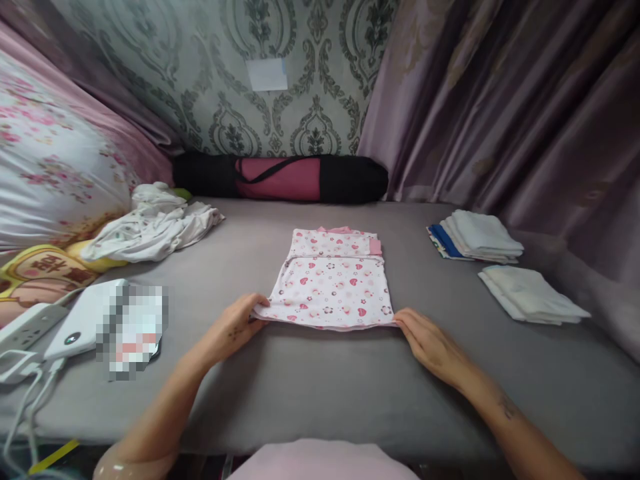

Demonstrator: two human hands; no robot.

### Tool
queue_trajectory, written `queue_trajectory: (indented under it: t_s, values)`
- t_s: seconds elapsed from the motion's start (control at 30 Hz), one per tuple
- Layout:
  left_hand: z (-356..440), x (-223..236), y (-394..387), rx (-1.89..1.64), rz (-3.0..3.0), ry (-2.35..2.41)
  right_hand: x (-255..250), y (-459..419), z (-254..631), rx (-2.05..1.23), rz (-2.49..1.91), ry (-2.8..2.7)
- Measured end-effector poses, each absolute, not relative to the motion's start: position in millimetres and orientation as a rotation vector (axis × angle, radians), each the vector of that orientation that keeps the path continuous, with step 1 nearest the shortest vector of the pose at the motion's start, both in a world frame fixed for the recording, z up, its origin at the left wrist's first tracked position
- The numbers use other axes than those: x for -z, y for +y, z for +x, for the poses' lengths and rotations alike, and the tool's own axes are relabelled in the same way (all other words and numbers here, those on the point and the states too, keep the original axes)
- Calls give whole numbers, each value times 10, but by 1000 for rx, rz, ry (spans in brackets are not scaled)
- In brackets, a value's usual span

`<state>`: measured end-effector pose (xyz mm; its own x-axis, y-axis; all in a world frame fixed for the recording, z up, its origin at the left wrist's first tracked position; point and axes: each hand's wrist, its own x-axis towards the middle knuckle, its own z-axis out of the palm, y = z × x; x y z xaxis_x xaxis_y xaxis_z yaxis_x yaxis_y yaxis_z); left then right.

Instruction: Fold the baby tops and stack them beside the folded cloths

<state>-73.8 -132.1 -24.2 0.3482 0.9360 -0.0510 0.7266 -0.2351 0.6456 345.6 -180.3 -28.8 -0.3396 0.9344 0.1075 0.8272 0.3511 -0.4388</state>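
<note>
A small white shirt printed with pink hearts and flowers lies in front of me on the grey sheet. Its sleeves are folded in across the far end, where a pink cuff and some pink trim show. My left hand pinches the near left corner of the hem. At the near right corner, my right hand grips the hem between thumb and fingers. The near edge is stretched fairly straight between both hands.
Folded cloths form two stacks, a taller one and a nearer one, at right. Crumpled white clothing, a power strip, a white power bank and a blurred-out phone-like object lie left. A long black-and-red bag rests against the wall.
</note>
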Motion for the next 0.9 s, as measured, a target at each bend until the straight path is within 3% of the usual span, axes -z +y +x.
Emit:
queue_trajectory:
  t_s: [0.27,0.63,0.9]
  values:
    - [-641,115,-953,-794,2084,1548,203,-1590,3446,-334,-1654,-2025]
    - [-396,11,-367,-1277,1510,1476,39,-781,3237,-103,-1709,-1559]
    - [-32,197,116,-1370,1584,1807,194,-139,3025,-17,-1830,-1408]
